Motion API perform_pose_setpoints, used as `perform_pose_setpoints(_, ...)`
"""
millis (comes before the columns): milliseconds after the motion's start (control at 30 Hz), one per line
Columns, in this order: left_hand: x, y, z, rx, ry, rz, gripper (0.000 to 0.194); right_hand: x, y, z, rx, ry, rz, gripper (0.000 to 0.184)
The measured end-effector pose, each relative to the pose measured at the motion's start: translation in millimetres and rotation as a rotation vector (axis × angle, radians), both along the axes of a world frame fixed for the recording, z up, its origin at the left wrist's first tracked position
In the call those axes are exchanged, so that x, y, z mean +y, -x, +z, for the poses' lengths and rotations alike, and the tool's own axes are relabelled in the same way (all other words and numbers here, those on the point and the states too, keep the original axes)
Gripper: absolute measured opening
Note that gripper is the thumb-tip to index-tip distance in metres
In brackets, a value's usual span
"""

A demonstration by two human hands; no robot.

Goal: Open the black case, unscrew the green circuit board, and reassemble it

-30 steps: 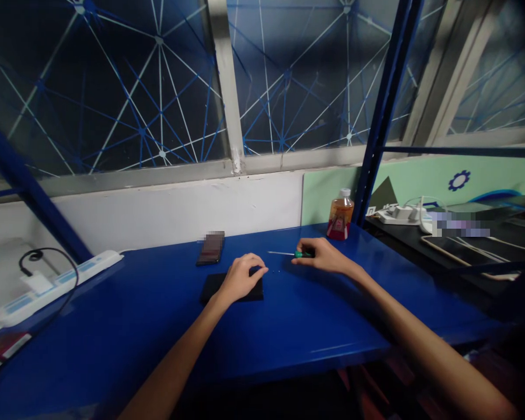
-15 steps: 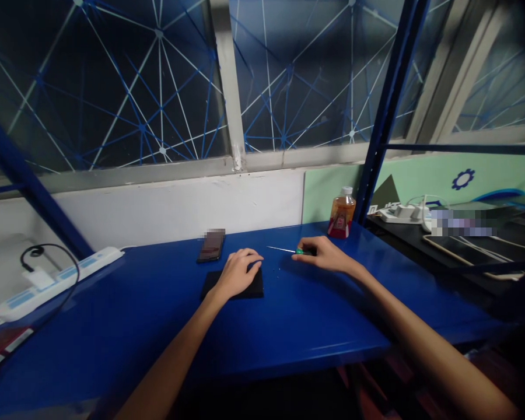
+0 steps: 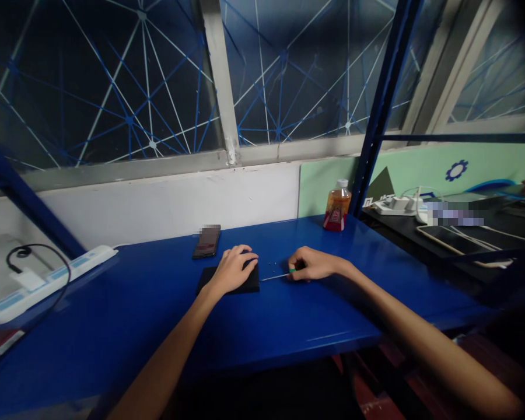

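A flat black rectangular object (image 3: 245, 286) lies on the blue table. Resting on top of it is my left hand (image 3: 236, 269), its fingers stretched out and the thumb apart. My right hand (image 3: 311, 265) is closed around a screwdriver (image 3: 291, 271) with a green handle and a thin metal shaft. The shaft points left, and its tip is close to the right edge of the black object; whether they touch I cannot tell. Several tiny pieces (image 3: 272, 263), too small to name, lie on the table between my hands. Most of the screwdriver handle is hidden by my fingers.
A phone (image 3: 207, 242) lies behind my left hand. A bottle of reddish drink (image 3: 337, 207) stands at the back right. On the left is a white power strip (image 3: 52, 286) with a plugged-in cable. The blue table (image 3: 245, 332) meets a blue frame post (image 3: 382, 105) on the right.
My right hand has brought the screwdriver down and left, its tip now near the black object's right edge. My left hand stays on the black object. The whole view has shifted slightly.
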State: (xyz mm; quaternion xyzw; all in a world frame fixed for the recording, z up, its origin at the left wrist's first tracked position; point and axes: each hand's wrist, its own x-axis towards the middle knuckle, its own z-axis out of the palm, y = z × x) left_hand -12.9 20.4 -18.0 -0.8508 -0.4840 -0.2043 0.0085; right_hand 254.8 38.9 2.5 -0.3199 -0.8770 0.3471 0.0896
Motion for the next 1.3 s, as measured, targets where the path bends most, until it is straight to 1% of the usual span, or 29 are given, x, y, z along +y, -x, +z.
perform_pose_setpoints(233, 3.0, 2.0, -3.4, 0.006, -0.006, -0.018, 0.032, -1.9, 1.2, 2.2, -0.022, 0.011, 0.009, 0.024)
perform_pose_setpoints(433, 1.3, 1.2, -1.0, 0.014, 0.024, -0.038, 0.035, -2.6, 2.2, 2.0, -0.015, -0.010, 0.006, 0.025)
perform_pose_setpoints(567, 0.7, 0.5, 0.0, 0.002, 0.039, -0.039, 0.035, -3.1, 0.5, 3.0, -0.002, 0.011, 0.004, 0.032)
perform_pose_setpoints(700, 0.9, 0.9, -1.4, 0.033, 0.045, -0.025, 0.038, -1.8, -3.1, 5.0, -0.005, 0.108, -0.008, 0.044)
perform_pose_setpoints(733, 1.0, 1.1, -1.8, 0.049, 0.050, -0.016, 0.039, -1.3, -3.9, 5.5, -0.007, 0.105, -0.011, 0.045)
perform_pose_setpoints(867, 0.5, 0.4, -2.5, 0.099, 0.090, 0.050, 0.042, -1.5, -4.8, 6.7, 0.014, 0.012, -0.025, 0.043)
perform_pose_setpoints(900, 0.4, 0.0, -2.4, 0.108, 0.102, 0.061, 0.043, -2.2, -4.4, 6.3, 0.022, 0.027, -0.032, 0.042)
perform_pose_setpoints(1033, -0.1, -0.8, -1.6, 0.120, 0.128, 0.074, 0.045, -6.2, 0.0, 2.8, -0.003, 0.206, -0.063, 0.042)
perform_pose_setpoints(1067, -0.1, -0.6, -1.3, 0.121, 0.132, 0.076, 0.046, -7.1, 1.5, 2.2, -0.001, 0.203, -0.066, 0.042)
perform_pose_setpoints(1200, -0.7, 1.3, -0.1, 0.123, 0.147, 0.080, 0.047, -8.7, 4.8, 3.6, 0.046, 0.091, -0.033, 0.038)
perform_pose_setpoints(1300, -0.9, 2.4, 0.6, 0.098, 0.127, 0.071, 0.046, -7.4, 3.5, 6.4, 0.038, 0.073, -0.020, 0.043)
